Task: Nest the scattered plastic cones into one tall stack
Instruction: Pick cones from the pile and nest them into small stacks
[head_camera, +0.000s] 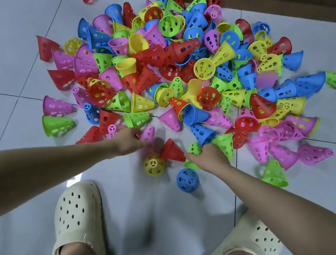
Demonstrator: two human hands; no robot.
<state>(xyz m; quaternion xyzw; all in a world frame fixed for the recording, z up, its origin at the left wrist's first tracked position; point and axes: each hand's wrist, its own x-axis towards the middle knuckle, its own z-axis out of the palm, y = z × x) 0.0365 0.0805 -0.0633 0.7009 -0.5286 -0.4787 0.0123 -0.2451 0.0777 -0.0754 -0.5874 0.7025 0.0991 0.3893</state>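
1. Lying scattered across the floor in a wide pile: red, blue, yellow, green and pink perforated cones, mostly on their sides, none visibly stacked tall.
2. Reaching into the near edge of the pile: left hand, fingers curling around the base of a pink cone that is standing nearly upright, tip away from the camera.
3. Lying between both hands: a red cone on its side, touching the right thumb.
4. Resting on a green cone: right hand, fingers bending over it and apparently gripping; exact grip blurred.
5. Sitting just in front of the hands, apart from the pile: a yellow cone and a blue cone, both upright, tips facing up.
6. Standing on the floor at the bottom of the view: two cream clogs.
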